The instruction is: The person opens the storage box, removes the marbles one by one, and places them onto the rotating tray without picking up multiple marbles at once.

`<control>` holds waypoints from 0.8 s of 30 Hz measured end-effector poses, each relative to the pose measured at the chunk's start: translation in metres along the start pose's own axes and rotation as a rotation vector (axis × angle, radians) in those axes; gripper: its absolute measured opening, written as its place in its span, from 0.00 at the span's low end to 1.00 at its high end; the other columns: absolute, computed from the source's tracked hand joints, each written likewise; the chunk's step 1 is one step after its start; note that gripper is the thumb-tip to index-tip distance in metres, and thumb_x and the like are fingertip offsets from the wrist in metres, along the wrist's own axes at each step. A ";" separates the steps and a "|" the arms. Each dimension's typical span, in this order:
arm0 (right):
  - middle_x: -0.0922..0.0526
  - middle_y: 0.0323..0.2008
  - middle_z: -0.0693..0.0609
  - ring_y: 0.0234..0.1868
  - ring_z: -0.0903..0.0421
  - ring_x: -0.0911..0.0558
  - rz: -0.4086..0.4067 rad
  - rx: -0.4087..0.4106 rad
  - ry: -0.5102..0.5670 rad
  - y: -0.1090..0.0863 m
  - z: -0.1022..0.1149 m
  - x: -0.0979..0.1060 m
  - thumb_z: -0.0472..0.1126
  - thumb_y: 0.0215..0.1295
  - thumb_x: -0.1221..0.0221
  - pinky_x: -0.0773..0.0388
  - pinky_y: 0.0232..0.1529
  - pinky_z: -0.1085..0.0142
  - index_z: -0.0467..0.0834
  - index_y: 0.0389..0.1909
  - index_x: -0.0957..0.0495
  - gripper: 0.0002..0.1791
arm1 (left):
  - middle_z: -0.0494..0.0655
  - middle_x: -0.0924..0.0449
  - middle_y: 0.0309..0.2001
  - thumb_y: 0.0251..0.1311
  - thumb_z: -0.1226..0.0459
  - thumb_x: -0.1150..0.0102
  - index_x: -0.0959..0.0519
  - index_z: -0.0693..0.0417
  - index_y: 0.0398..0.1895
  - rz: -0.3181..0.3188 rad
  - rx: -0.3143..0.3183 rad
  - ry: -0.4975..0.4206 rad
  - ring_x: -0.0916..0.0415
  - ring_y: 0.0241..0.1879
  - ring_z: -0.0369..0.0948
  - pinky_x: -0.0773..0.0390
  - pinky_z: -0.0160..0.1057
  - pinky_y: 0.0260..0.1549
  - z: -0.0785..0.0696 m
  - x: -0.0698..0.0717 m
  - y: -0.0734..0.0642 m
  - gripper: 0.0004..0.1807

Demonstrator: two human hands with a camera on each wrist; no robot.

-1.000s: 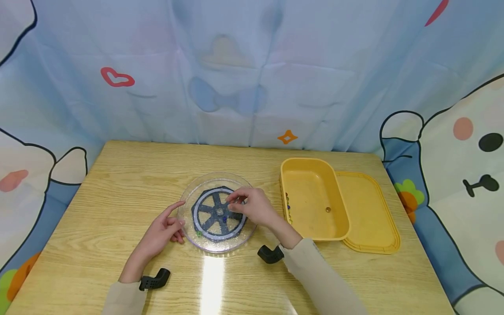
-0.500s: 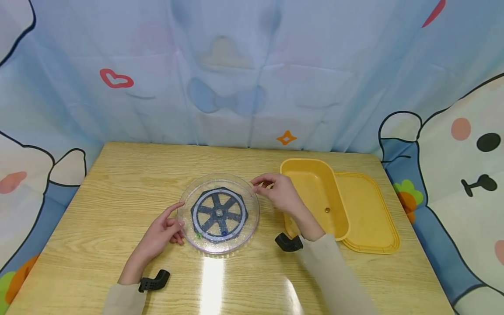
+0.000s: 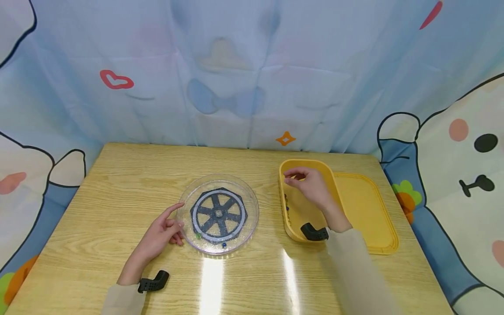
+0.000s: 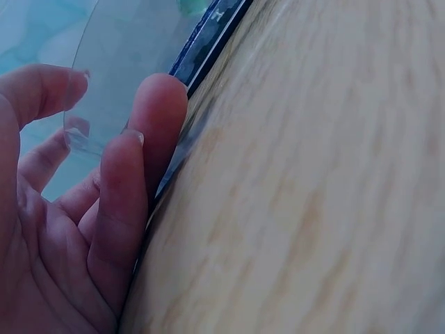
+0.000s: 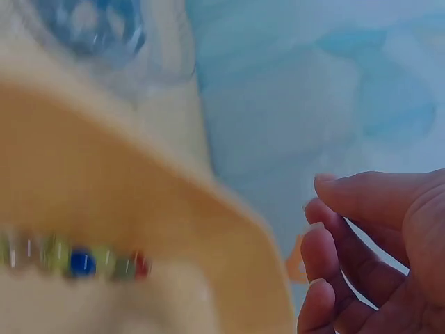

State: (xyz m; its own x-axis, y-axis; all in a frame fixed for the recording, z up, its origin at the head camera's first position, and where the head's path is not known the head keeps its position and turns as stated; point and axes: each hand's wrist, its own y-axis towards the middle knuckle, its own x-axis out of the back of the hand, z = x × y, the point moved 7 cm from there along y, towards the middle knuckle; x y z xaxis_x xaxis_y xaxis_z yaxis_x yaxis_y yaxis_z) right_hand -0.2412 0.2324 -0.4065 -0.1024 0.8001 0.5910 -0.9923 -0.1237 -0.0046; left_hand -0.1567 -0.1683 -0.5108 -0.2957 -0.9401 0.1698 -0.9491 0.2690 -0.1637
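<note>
A clear round disc [image 3: 248, 227] with a dark six-spoke wheel pattern lies on the table. My left hand [image 3: 159, 232] rests at its left rim, index finger and thumb spread along the edge; up close, the fingertips of the left hand [image 4: 111, 181] overlap the clear rim. On the disc are a green marble [image 3: 198, 236] and a blue marble [image 3: 224, 245] near the front. Over the yellow box [image 3: 341, 199] is my right hand [image 3: 311, 183], fingers loosely bent with nothing between them. A row of coloured marbles [image 5: 82, 261] lines the inside of the box wall.
A yellow lid [image 3: 368, 210] lies flat at the right, partly under the box. Behind the wooden table [image 3: 130, 179] hangs a printed blue curtain [image 3: 236, 78]. Black wrist cameras sit at both sleeves.
My right hand has moved right, from above the disc to over the yellow box. The blue marble has rolled from near the disc's middle to its front. The left hand stays put.
</note>
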 end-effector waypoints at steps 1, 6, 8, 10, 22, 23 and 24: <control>0.16 0.46 0.44 0.44 0.48 0.20 0.016 -0.018 -0.001 0.001 -0.006 0.002 0.37 0.68 0.36 0.21 0.43 0.54 0.37 0.49 0.16 0.12 | 0.57 0.19 0.28 0.74 0.64 0.49 0.41 0.45 0.76 0.001 -0.001 -0.002 0.19 0.25 0.49 0.20 0.39 0.27 0.000 0.000 0.000 0.30; 0.16 0.47 0.44 0.44 0.47 0.19 0.082 -0.076 -0.044 0.009 -0.028 0.008 0.37 0.68 0.37 0.22 0.46 0.53 0.37 0.50 0.17 0.13 | 0.57 0.20 0.28 0.74 0.65 0.49 0.42 0.46 0.76 0.007 -0.009 -0.005 0.19 0.25 0.49 0.20 0.39 0.27 -0.001 -0.001 0.000 0.30; 0.15 0.45 0.44 0.43 0.47 0.18 0.103 -0.078 -0.076 0.012 -0.034 0.007 0.37 0.68 0.36 0.22 0.43 0.58 0.37 0.49 0.16 0.12 | 0.57 0.20 0.28 0.74 0.66 0.49 0.42 0.46 0.76 0.007 -0.011 -0.004 0.19 0.25 0.49 0.20 0.39 0.27 -0.001 -0.001 0.000 0.30; 0.14 0.43 0.44 0.42 0.47 0.18 0.135 -0.085 -0.088 0.014 -0.039 0.004 0.36 0.67 0.36 0.24 0.40 0.61 0.36 0.49 0.16 0.12 | 0.57 0.20 0.28 0.74 0.65 0.49 0.41 0.45 0.76 0.004 -0.008 -0.002 0.19 0.25 0.49 0.20 0.38 0.27 -0.002 0.000 0.000 0.30; 0.13 0.40 0.47 0.42 0.53 0.20 0.330 -0.148 -0.078 0.018 -0.066 -0.023 0.34 0.65 0.37 0.26 0.50 0.59 0.34 0.49 0.17 0.13 | 0.57 0.19 0.28 0.75 0.64 0.49 0.41 0.45 0.76 0.012 -0.001 0.002 0.19 0.25 0.49 0.20 0.39 0.28 0.001 -0.001 0.001 0.29; 0.14 0.40 0.48 0.42 0.53 0.20 0.328 -0.145 -0.085 0.018 -0.065 -0.023 0.34 0.65 0.37 0.26 0.50 0.59 0.34 0.48 0.17 0.13 | 0.57 0.19 0.28 0.75 0.64 0.49 0.41 0.45 0.76 0.012 -0.002 0.002 0.19 0.25 0.49 0.20 0.39 0.27 0.001 -0.001 0.001 0.29; 0.14 0.39 0.48 0.41 0.53 0.20 0.326 -0.142 -0.093 0.018 -0.065 -0.024 0.34 0.65 0.37 0.26 0.49 0.59 0.34 0.48 0.17 0.12 | 0.57 0.20 0.28 0.75 0.64 0.49 0.42 0.45 0.76 0.013 -0.003 0.000 0.19 0.25 0.49 0.20 0.39 0.27 0.000 -0.001 0.001 0.30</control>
State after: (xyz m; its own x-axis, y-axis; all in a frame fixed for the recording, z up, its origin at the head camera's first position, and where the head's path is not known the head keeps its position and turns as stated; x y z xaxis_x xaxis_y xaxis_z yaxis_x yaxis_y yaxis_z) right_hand -0.2611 0.2494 -0.4732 -0.4149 0.6746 0.6105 -0.9089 -0.2759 -0.3127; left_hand -0.1570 -0.1675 -0.5111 -0.3080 -0.9364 0.1680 -0.9456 0.2818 -0.1628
